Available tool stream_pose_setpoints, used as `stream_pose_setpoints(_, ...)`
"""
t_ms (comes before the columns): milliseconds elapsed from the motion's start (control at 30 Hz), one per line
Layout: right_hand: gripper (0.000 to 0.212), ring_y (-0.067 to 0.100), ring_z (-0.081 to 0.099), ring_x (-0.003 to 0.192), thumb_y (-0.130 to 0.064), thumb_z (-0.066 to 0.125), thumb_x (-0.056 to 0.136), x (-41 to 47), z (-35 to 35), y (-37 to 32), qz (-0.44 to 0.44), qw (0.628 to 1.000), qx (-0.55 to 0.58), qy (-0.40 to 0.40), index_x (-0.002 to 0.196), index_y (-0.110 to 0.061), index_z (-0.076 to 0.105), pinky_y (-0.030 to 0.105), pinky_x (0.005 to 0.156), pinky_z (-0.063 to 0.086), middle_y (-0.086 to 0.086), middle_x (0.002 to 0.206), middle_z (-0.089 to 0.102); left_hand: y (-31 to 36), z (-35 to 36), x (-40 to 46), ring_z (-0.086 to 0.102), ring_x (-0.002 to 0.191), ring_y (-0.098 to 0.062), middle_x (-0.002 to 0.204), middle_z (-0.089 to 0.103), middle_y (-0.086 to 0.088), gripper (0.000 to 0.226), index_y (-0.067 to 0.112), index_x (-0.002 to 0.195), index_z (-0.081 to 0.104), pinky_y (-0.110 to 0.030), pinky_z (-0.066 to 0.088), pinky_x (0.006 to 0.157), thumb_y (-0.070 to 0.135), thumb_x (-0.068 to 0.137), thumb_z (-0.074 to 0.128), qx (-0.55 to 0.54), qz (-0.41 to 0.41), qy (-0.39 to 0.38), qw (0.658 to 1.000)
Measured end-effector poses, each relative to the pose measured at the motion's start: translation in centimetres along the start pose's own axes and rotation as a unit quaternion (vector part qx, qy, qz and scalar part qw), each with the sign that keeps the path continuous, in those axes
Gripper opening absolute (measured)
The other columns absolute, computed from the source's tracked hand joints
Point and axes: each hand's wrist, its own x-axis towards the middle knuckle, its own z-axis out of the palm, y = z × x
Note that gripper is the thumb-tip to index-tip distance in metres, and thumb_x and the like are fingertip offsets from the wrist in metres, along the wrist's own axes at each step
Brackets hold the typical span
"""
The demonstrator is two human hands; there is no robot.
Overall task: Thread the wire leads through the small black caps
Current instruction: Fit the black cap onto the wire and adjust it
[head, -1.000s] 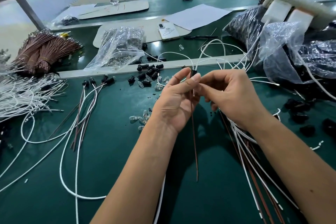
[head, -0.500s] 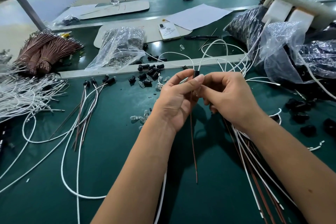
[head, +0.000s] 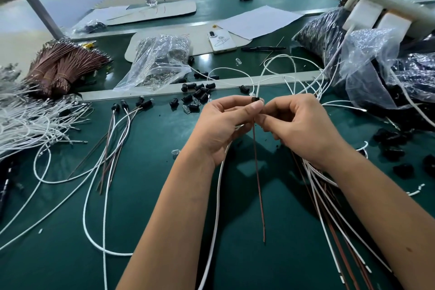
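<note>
Small black cap [head: 255, 99] pinched between left hand [head: 224, 125] and right hand [head: 303, 129] fingertips, brown wire lead [head: 259, 183] dangling beneath.

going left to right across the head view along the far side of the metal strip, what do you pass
brown wire bundle → clear bag → phone → pen → black bags

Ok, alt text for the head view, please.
Both hands meet over a green table: the left hand and right hand pinch a small black cap with a brown wire hanging below it, amid loose caps and white wires.
</note>
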Motion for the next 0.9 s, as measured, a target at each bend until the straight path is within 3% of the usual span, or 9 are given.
stream_pose_setpoints(100, 0.015, 0.009, 0.053, 0.055, -0.018, 0.08, 0.09, 0.0, 0.0, 0.0, 0.009, 1.0, -0.019, -0.023, 0.076, -0.019, 0.077, 0.031, 0.055, 0.045, 0.007, 0.064, 0.068, 0.1, 0.0, 0.1, 0.061, 0.065, -0.011, 0.079, 0.073, -0.003, 0.024, 0.012, 0.09, 0.076, -0.024, 0.052, 0.069, 0.021, 0.068, 0.08, -0.05, 0.02, 0.016, 0.998)
stream_pose_setpoints(200, 0.013, 0.004, 0.054, 0.054, -0.015, 0.08, 0.089, -0.1, -0.1, -0.2, 0.012, 0.997, -0.038, -0.073, 0.076, -0.017, 0.077, 0.02, 0.055, 0.045, -0.003, 0.062, 0.067, 0.1, -0.3, 0.3, 0.06, 0.062, -0.009, 0.078, 0.074, -0.002, 0.03, 0.01, 0.094, 0.076, -0.019, 0.053, 0.062, 0.021, 0.067, 0.079, -0.072, 0.053, 0.042, 0.995)
stream_pose_setpoints(367, 0.016, 0.009, 0.059, 0.059, -0.008, 0.077, 0.09, -0.3, -0.8, -0.9, 0.025, 0.971, -0.048, -0.235, 0.075, -0.014, 0.075, 0.021, 0.057, 0.046, 0.001, 0.066, 0.071, 0.2, -0.5, 0.2, 0.061, 0.064, -0.007, 0.078, 0.074, -0.001, 0.021, 0.015, 0.09, 0.079, -0.018, 0.052, 0.063, 0.022, 0.07, 0.079, -0.087, 0.094, 0.038, 0.991)
stream_pose_setpoints(467, 0.015, 0.011, 0.055, 0.057, -0.016, 0.078, 0.091, -0.5, -1.4, -1.0, 0.044, 0.954, -0.025, -0.297, 0.077, -0.015, 0.074, 0.021, 0.052, 0.042, 0.0, 0.065, 0.068, 0.4, -0.6, 0.1, 0.058, 0.067, -0.009, 0.08, 0.073, -0.001, 0.019, 0.016, 0.089, 0.079, -0.018, 0.05, 0.063, 0.022, 0.071, 0.078, -0.106, 0.093, 0.02, 0.99)
stream_pose_setpoints(533, 0.017, 0.009, 0.053, 0.054, -0.029, 0.079, 0.091, -0.5, -1.3, -1.0, 0.049, 0.957, 0.008, -0.287, 0.078, -0.017, 0.074, 0.018, 0.047, 0.039, -0.004, 0.064, 0.066, 0.4, -0.6, 0.0, 0.056, 0.064, -0.009, 0.081, 0.073, -0.002, 0.023, 0.014, 0.093, 0.078, -0.019, 0.049, 0.061, 0.022, 0.071, 0.078, -0.097, 0.085, -0.001, 0.992)
stream_pose_setpoints(600, 0.026, 0.008, 0.051, 0.052, -0.041, 0.077, 0.086, -0.5, -0.8, -0.8, 0.054, 0.971, 0.101, -0.209, 0.082, -0.016, 0.076, 0.017, 0.041, 0.035, 0.001, 0.068, 0.065, 0.4, -0.4, -0.2, 0.056, 0.058, -0.013, 0.08, 0.071, -0.005, 0.025, 0.007, 0.098, 0.074, -0.024, 0.05, 0.054, 0.016, 0.075, 0.076, -0.088, 0.088, -0.034, 0.992)
stream_pose_setpoints(700, 0.026, 0.009, 0.049, 0.049, -0.038, 0.073, 0.088, -0.5, 0.0, -0.7, 0.02, 0.97, 0.19, -0.149, 0.084, -0.012, 0.079, 0.017, 0.039, 0.033, 0.007, 0.07, 0.064, 0.6, -0.5, -0.6, 0.054, 0.05, -0.02, 0.081, 0.069, -0.011, 0.017, 0.001, 0.101, 0.07, -0.031, 0.051, 0.046, 0.005, 0.085, 0.073, -0.111, 0.118, -0.111, 0.98)
stream_pose_setpoints(800, 0.024, 0.009, 0.052, 0.049, -0.032, 0.074, 0.094, -0.8, 0.1, -1.0, -0.01, 0.957, 0.218, -0.193, 0.088, -0.01, 0.081, 0.018, 0.038, 0.036, 0.007, 0.069, 0.066, 1.0, -1.4, -0.9, 0.054, 0.053, -0.017, 0.079, 0.068, -0.009, 0.026, 0.01, 0.097, 0.075, -0.027, 0.05, 0.048, 0.018, 0.074, 0.085, -0.127, 0.151, -0.203, 0.959)
stream_pose_setpoints(900, 0.019, 0.01, 0.055, 0.05, -0.027, 0.071, 0.097, -1.1, 0.0, -1.3, -0.02, 0.939, 0.227, -0.256, 0.09, -0.013, 0.082, 0.018, 0.039, 0.038, 0.006, 0.069, 0.069, 1.1, -1.9, -1.0, 0.043, 0.055, -0.013, 0.08, 0.066, -0.002, 0.027, 0.02, 0.093, 0.077, -0.02, 0.04, 0.051, 0.03, 0.07, 0.089, -0.127, 0.171, -0.265, 0.94)
